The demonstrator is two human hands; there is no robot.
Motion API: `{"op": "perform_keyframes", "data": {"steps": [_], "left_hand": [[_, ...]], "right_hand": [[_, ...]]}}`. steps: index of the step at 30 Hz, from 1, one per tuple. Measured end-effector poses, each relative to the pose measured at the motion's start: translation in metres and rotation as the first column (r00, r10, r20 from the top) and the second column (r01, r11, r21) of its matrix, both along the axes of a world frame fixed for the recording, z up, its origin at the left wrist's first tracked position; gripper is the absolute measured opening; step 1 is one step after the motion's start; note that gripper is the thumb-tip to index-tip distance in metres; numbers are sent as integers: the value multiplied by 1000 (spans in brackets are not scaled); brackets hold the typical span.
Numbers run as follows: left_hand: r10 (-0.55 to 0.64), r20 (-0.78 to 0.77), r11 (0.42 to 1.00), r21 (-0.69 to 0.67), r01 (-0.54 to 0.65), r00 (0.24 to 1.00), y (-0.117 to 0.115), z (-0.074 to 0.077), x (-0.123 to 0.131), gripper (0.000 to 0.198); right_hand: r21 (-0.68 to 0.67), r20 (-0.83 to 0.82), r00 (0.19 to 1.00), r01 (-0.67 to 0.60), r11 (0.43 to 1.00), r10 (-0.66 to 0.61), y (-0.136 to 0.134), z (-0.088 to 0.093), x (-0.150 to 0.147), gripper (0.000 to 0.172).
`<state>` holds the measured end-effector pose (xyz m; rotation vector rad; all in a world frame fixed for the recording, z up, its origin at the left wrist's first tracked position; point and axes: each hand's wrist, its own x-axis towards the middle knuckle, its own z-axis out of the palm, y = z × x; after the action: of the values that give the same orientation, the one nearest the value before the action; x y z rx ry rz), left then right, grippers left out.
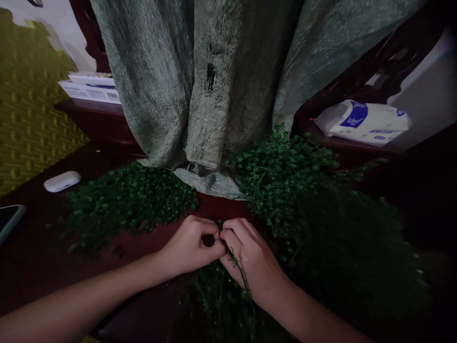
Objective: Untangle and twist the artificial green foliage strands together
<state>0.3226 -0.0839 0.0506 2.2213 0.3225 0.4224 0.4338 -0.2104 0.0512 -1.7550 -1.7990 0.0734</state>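
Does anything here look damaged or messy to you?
Yes. The draped grey-green cloth has a dark, ragged gap in its middle fold, probably a tear, since the weave around it is unbroken. Leafy bits also straggle from the left green pile.

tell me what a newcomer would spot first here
Probably the big grey cloth, hanging in folds at the top middle. Below it, the pale left hand and right hand come together near the centre, a thin sprig lying across the right one. Leafy green heaps flank them: a smaller left heap, a larger right heap.
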Motion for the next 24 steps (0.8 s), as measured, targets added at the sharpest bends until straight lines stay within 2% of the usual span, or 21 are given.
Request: {"op": "perform_keyframes", "data": {"steps": [4,7,10,18,21,24], "left_hand": [[8,2,999,36,-8,1000,1,1,-2,16],[22,33,999,37,-23,999,3,2,-4,17],[69,83,997,22,-71,994,7,2,-4,17],[201,155,973,82,-215,967,30,4,-9,15],[292,135,939,148,-310,947,35,7,-12,18],[438,93,871,201,-448,894,37,8,-15,22]], "right_hand": [[-10,-108,993,46,999,-47,0,-4,5,20],[27,-142,990,27,999,-23,1,-5,12,18],[34,-176,984,2,999,4,2,-3,14,15],[103,-165,985,76,992,-59,1,-1,10,12],[119,-138,989,68,991,-51,0,1,10,13],[146,-85,996,37,989,-25,0,3,10,14]]}}
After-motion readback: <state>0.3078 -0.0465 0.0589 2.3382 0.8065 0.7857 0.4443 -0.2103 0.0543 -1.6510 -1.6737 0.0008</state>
